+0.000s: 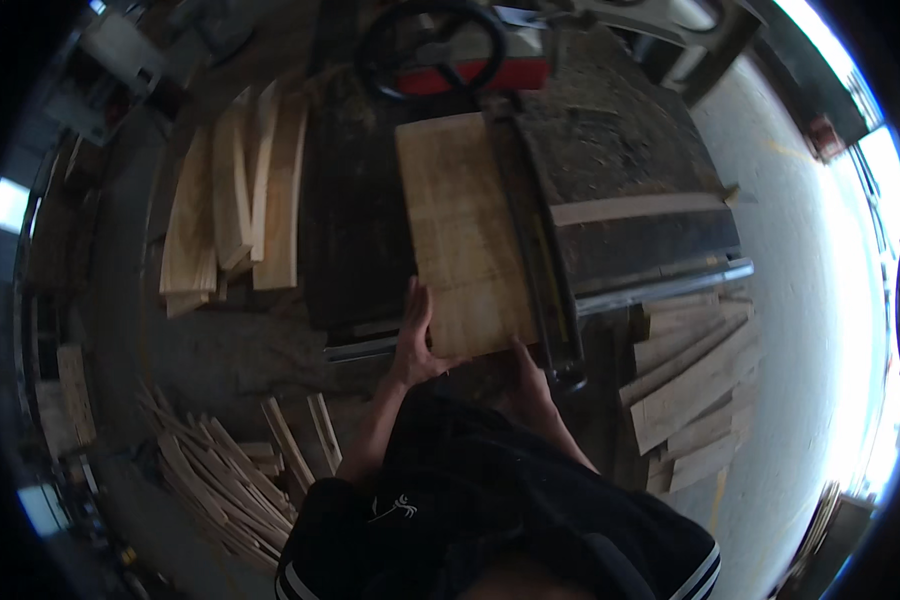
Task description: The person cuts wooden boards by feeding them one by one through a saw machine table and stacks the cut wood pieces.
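Dim workshop floor (pixel 790 250) surrounds a dark, dusty counter (pixel 355 200), with bright light at the right. One wheel (pixel 435 48) stands at the counter's far end, before one red box (pixel 520 76).

One wide board (pixel 460 230) lies on the counter just left of one dark rail (pixel 532 220), its long edge seemingly against it. Two hands are at its near end. The left hand (pixel 417 340) cups the near left corner, thumb spread from the fingers, which lie along the side. The right hand (pixel 528 380) meets the near edge by the right corner; its fingers are hidden, so I cannot tell whether it pinches.

My reading is that the step in hand is steadying the board along the rail; the next move calls for even pressure from both hands to keep that edge flush.

At least four planks (pixel 232 185) lie stacked to the left. Lower right is a pile of boards (pixel 685 400), lower left a heap of strips (pixel 210 480); both overlap too much to count.
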`<state>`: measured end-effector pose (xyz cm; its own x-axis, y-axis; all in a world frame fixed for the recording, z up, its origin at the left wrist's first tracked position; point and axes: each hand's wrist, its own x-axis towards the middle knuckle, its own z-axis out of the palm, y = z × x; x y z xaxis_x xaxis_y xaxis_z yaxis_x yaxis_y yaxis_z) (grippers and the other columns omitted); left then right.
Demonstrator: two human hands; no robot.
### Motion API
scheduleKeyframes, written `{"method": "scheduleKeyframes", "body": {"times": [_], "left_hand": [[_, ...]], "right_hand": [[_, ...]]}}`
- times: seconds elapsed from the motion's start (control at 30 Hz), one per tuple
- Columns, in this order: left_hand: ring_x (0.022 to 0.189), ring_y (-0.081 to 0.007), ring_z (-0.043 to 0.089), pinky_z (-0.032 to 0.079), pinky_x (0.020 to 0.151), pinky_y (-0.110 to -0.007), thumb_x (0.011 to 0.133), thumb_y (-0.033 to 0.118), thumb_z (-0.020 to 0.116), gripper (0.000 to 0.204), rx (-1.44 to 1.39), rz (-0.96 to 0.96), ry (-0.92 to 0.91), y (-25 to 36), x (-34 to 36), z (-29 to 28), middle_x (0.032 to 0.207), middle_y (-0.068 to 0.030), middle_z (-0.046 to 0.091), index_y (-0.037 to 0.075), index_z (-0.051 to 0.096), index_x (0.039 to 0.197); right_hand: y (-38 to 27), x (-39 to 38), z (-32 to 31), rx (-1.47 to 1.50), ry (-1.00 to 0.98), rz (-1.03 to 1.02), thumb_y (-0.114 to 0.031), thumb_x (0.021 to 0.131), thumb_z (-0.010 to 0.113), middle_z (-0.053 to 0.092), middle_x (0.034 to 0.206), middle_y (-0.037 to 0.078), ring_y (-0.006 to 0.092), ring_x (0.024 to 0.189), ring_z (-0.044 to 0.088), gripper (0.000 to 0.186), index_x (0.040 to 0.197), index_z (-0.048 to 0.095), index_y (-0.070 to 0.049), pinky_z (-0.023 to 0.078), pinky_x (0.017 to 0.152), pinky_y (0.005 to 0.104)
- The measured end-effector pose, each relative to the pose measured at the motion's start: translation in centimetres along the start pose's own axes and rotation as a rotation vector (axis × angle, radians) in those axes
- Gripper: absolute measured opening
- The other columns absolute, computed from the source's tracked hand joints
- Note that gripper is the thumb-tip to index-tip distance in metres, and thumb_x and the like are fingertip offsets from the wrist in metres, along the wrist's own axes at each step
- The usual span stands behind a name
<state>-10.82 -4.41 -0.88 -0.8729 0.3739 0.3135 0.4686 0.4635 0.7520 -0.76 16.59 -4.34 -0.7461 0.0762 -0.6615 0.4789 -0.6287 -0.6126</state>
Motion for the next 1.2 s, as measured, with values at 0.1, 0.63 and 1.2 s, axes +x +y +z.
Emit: {"method": "scheduleKeyframes", "body": {"times": [0.1, 0.63, 1.2], "left_hand": [[0.146, -0.0426, 0.009, 0.017, 0.118, -0.048, 0.057, 0.037, 0.093, 0.130, -0.046, 0.123, -0.015, -1.4, 3.3, 0.3, 0.156, -0.0295, 0.014, -0.004, 0.013, 0.151], [0.142, -0.0412, 0.025, 0.028, 0.113, -0.050, 0.075, 0.037, 0.079, 0.085, 0.610, 0.009, 0.262, -10.9, 19.2, -18.9, 0.148, -0.0293, 0.031, -0.011, 0.042, 0.135], [0.102, -0.0233, 0.064, 0.054, 0.086, -0.036, 0.096, 0.047, 0.047, 0.059, -1.031, -0.294, 0.438, -7.0, 5.9, -19.5, 0.120, -0.0178, 0.061, 0.001, 0.050, 0.133]], "right_hand": [[-1.2, 0.8, 1.5, -0.291, 0.215, 0.004, -0.036, 0.097, 0.059, 0.065, 0.103, 0.009, 0.0149, 0.093, 0.060, 0.042, 0.112, 0.060, 0.003, 0.049, 0.082, 0.0306], [-10.0, 12.2, 11.1, -0.141, 0.224, -0.354, -0.030, 0.094, 0.066, 0.062, 0.067, 0.006, 0.0122, 0.051, 0.055, 0.033, 0.081, 0.063, 0.001, 0.043, 0.044, 0.0258], [-14.5, 8.9, 15.7, -0.455, -0.366, -0.371, -0.028, 0.099, 0.056, 0.060, 0.123, 0.014, 0.0240, 0.108, 0.062, 0.044, 0.135, 0.049, -0.005, 0.052, 0.089, 0.0355]]}}
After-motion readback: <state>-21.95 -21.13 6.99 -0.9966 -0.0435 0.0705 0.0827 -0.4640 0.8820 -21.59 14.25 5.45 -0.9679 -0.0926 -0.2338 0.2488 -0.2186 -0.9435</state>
